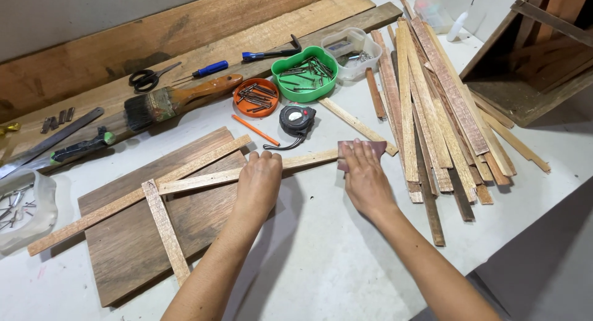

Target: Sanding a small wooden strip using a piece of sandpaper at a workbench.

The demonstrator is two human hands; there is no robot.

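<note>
My left hand (259,180) presses down on a thin light wooden strip (197,180) that lies across a dark wooden board (133,244). My right hand (365,176) holds a reddish-brown piece of sandpaper (372,149) against the strip's right end. Two more strips lie on the board: a long diagonal one (123,200) and a short one (165,231) that crosses under the held strip.
A pile of wooden slats (432,111) lies right of my hands. Behind are a tape measure (296,120), an orange pencil (255,130), an orange lid (256,97) and green tub (305,73) of nails, a paintbrush (179,99), scissors (148,78), screwdrivers and planks.
</note>
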